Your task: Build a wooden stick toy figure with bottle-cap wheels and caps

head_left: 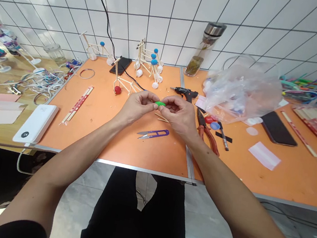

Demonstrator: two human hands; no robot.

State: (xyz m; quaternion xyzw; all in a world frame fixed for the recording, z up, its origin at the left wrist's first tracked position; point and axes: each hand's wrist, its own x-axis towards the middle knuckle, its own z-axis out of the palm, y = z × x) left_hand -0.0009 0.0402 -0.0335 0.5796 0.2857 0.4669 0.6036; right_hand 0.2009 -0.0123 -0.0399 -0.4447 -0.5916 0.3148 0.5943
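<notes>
Left hand [136,107], right hand [179,115] pinch rounded green piece [160,103]; wooden sticks [162,118] near

The orange counter [118,147] has a metal edge. Purple snips [156,134] lie toward the front, with pliers [201,122], a pen [224,137] and a phone [279,128] to their right. Behind sit a glue gun [188,95], a bottle [196,63] and a plastic bag [242,94]. Stick frames [153,56] stand toward the back left; wrapped sticks [77,105] lie nearer the left edge.
</notes>
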